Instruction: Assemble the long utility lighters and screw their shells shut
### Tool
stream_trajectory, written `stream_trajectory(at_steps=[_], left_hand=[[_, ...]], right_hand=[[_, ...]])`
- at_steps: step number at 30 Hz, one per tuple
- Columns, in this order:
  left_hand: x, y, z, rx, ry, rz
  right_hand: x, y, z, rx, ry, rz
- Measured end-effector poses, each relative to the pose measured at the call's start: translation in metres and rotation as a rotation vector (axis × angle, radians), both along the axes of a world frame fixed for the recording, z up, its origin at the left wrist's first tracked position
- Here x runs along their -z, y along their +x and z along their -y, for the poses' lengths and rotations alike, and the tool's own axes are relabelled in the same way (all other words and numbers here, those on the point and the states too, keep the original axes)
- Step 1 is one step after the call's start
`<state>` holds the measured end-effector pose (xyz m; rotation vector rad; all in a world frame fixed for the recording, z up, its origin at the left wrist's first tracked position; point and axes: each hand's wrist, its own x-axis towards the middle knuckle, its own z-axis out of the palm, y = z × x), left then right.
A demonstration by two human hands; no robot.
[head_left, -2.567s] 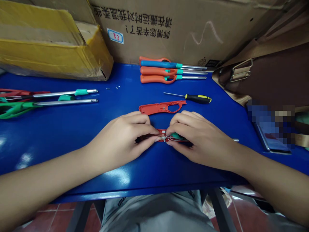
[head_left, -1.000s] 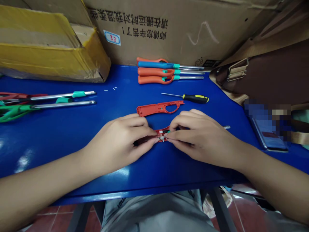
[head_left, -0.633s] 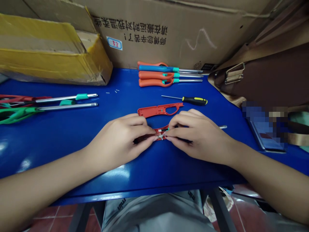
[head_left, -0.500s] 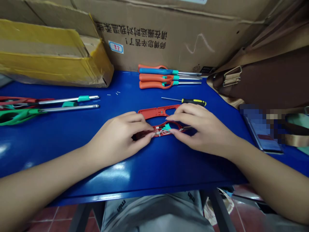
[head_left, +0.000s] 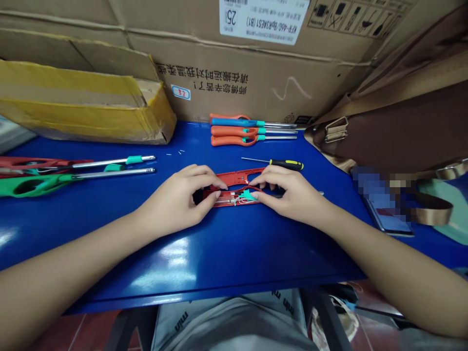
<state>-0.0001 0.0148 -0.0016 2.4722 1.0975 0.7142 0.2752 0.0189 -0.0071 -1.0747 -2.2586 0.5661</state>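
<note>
An open red lighter shell (head_left: 234, 197) with white wires and a green trigger piece (head_left: 247, 195) inside lies on the blue table (head_left: 226, 248). My left hand (head_left: 179, 197) grips the shell's left end, fingers curled round it. My right hand (head_left: 292, 192) holds the right end, thumb and forefinger pinched beside the green piece. The other red half-shell (head_left: 239, 176) lies flat just behind, partly hidden by both hands. A thin metal tube tip (head_left: 321, 193) pokes out from beyond my right hand.
A black-and-yellow screwdriver (head_left: 281, 163) lies behind my right hand. Three finished orange and blue lighters (head_left: 237, 130) lie at the back. Green and red unfinished lighters (head_left: 73, 168) lie at the left. Cardboard boxes (head_left: 84, 105) line the back; a brown bag (head_left: 395, 122) and a phone (head_left: 383, 207) sit at the right.
The view has tilted up, showing more of the boxes. My right hand's fingers have spread off the shell's middle, uncovering the green piece and wires. The shell now lies closer to the spare half-shell.
</note>
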Motion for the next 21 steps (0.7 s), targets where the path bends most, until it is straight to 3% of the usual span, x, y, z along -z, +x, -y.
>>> stream_trajectory(at_steps=[5, 10, 13, 15, 18, 21], left_hand=[[0.002, 0.000, -0.002, 0.027, -0.057, 0.009], [0.002, -0.005, -0.008, 0.004, -0.106, 0.072], [-0.005, -0.012, -0.015, 0.041, -0.040, 0.023], [-0.010, -0.017, -0.020, 0.136, 0.044, -0.071], [-0.014, -0.025, -0.026, 0.255, 0.142, -0.235], [-0.013, -0.029, -0.028, 0.277, 0.167, -0.281]], right_hand=[[0.007, 0.000, -0.004, 0.028, -0.085, -0.072], [-0.005, 0.009, -0.010, 0.070, 0.035, -0.078], [-0.013, 0.017, -0.014, 0.081, 0.092, 0.008], [-0.015, 0.021, -0.015, 0.057, 0.099, 0.066], [-0.013, 0.023, -0.015, 0.025, 0.080, 0.162], [-0.009, 0.022, -0.016, 0.010, 0.035, 0.218]])
